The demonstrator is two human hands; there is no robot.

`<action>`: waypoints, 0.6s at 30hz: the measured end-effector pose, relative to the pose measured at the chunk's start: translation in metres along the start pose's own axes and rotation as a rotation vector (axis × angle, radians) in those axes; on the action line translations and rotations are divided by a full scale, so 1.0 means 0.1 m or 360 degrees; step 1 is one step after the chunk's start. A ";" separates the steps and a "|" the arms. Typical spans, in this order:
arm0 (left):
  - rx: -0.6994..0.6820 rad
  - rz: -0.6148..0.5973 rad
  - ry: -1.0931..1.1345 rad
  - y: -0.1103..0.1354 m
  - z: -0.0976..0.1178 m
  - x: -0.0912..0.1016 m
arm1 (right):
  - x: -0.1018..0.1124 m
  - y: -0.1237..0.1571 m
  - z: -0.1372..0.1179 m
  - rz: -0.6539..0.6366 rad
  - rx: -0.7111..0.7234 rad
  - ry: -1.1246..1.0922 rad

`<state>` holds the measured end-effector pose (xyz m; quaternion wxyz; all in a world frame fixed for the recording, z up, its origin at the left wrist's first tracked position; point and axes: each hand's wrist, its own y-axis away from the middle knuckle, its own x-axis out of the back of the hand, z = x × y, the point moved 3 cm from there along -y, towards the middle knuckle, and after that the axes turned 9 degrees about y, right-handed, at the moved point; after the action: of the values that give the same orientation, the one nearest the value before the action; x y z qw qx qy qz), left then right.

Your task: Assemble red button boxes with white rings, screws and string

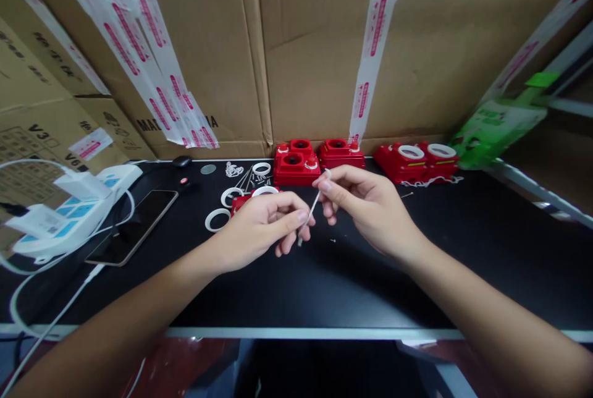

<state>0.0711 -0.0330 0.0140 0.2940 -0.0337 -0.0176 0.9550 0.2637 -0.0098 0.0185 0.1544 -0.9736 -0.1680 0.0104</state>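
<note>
Both hands hover above the black table [417,274] and pinch one thin white strip, perhaps a cable tie [314,206], between them. My left hand [264,228] grips its lower end with thumb and forefinger. My right hand [365,206] pinches its upper end, where a small white loop shows at the fingertips. Just behind my left hand lie a red plastic part [241,201] and white rings [217,219]. Thin metal pins and screws [250,178] lie near them.
Red housings [296,163] [340,152] [414,162] line the cardboard wall at the back, some with white rings on top. A phone [134,225], a white power strip with plugs [69,212] and cables sit on the left. A green packet [495,126] leans at right.
</note>
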 end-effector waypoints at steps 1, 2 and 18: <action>-0.0012 0.0016 -0.0042 0.01 0.02 0.00 | 0.03 -0.02 0.00 0.0037 -0.0004 0.0016; -0.0048 0.0039 -0.0055 0.01 0.04 0.01 | 0.06 -0.04 0.01 0.0056 -0.0015 0.0039; -0.0579 0.0401 0.0012 -0.05 0.10 0.16 | -0.07 0.06 0.04 -0.0255 -0.0033 0.0666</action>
<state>0.0601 -0.0206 0.0233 0.1615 -0.0917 -0.1841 0.9652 0.2588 -0.0161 0.0127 0.1761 -0.9396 -0.2091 -0.2059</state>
